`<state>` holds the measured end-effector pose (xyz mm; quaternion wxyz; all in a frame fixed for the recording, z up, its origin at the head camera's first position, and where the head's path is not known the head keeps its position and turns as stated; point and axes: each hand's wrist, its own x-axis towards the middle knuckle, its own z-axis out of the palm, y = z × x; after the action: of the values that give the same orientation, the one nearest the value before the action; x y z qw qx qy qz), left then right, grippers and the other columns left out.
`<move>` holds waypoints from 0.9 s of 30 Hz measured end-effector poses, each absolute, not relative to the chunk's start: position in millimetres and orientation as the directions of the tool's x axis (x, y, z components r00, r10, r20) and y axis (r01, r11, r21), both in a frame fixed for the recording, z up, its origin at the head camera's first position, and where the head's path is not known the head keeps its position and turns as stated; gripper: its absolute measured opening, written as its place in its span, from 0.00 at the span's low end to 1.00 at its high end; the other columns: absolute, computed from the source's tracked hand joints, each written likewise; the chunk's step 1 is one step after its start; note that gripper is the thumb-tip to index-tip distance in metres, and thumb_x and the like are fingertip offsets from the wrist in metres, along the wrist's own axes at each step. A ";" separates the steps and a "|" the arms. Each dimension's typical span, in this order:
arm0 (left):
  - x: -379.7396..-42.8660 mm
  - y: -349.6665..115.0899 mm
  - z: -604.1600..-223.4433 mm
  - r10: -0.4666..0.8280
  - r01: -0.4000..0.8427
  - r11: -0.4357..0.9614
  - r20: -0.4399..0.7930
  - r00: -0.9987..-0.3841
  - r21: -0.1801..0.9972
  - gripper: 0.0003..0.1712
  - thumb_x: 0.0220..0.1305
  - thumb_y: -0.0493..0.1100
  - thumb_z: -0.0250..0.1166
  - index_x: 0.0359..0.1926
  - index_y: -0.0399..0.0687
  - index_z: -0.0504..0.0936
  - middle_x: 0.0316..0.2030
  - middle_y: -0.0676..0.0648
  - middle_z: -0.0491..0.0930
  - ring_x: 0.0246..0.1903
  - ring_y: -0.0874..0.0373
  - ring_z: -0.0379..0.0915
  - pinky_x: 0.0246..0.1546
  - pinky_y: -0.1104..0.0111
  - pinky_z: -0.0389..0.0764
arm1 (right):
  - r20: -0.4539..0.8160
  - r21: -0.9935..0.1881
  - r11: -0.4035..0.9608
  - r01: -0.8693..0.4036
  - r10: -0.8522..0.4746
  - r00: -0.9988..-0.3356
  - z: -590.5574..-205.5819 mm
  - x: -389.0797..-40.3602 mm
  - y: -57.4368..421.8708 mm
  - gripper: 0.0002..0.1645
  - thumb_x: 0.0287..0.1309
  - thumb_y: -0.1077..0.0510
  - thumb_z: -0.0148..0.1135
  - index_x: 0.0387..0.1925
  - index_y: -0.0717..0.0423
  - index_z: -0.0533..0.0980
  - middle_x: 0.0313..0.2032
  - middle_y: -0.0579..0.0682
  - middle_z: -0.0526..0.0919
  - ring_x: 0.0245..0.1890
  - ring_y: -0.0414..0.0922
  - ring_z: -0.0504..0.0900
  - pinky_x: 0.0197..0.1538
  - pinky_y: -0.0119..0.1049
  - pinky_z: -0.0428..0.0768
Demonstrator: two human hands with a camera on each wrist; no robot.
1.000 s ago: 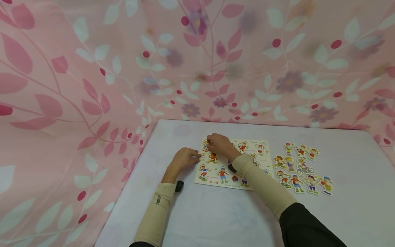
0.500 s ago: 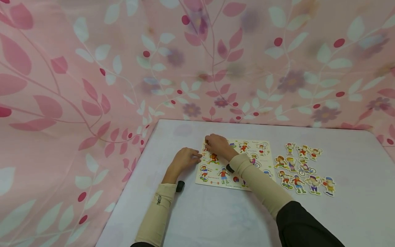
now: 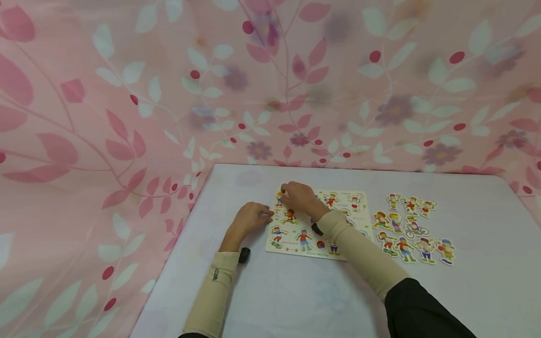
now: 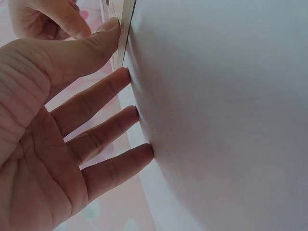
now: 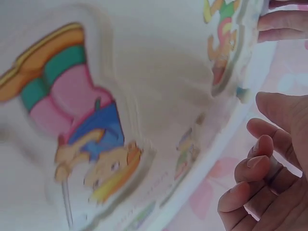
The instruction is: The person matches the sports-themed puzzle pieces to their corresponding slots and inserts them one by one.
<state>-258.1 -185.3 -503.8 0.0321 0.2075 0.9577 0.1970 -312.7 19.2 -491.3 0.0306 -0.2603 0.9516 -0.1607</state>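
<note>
A cream picture board point(image 3: 291, 249) printed with cartoon children lies on the white table. My left hand point(image 3: 249, 218) is at its left edge; in the left wrist view the thumb of this hand point(image 4: 57, 110) rests against the board's side point(image 4: 126, 29) and the straight fingers touch the tabletop. My right hand point(image 3: 301, 197) is over the board's upper left corner, beside a printed figure point(image 3: 280, 199). In the right wrist view the fingers of this hand point(image 5: 269, 163) are bent, and whether they pinch anything is unclear. The right forearm hides part of the board.
To the right of the board lie several cut-out child figures in loose rows, among them a cyclist point(image 3: 414, 227) and a figure with a ball point(image 3: 446, 251). Pink floral cloth point(image 3: 270, 94) hangs behind the table point(image 3: 253, 300) and at its left.
Both hands stay in nearly the same places. The whole head view shifts slightly; the board and the cut-outs keep their positions relative to each other.
</note>
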 end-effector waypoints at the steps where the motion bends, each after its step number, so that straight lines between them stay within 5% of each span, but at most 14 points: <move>1: -258.2 -185.5 -504.0 0.408 0.381 0.837 0.017 -0.913 0.394 0.12 0.58 0.44 0.74 0.44 0.51 0.90 0.50 0.47 0.84 0.54 0.49 0.78 0.58 0.56 0.74 | 0.033 -0.317 0.813 -0.488 -0.505 -0.863 -489.5 -311.1 20.6 0.15 0.67 0.49 0.61 0.49 0.52 0.78 0.38 0.49 0.79 0.33 0.44 0.76 0.39 0.40 0.78; 27: -256.0 -183.0 -501.9 0.403 0.376 0.844 0.009 -0.915 0.382 0.12 0.59 0.45 0.73 0.44 0.50 0.90 0.51 0.47 0.84 0.55 0.48 0.77 0.59 0.54 0.73 | 0.286 -0.252 0.767 -0.590 -0.523 -0.803 -462.3 -254.2 91.1 0.15 0.62 0.51 0.67 0.49 0.51 0.81 0.35 0.49 0.80 0.24 0.40 0.70 0.25 0.34 0.71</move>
<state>-256.0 -183.0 -501.9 0.0356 0.2028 0.9596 0.1916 -254.2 91.1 -462.3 -0.0998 -0.2976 0.9347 -0.1666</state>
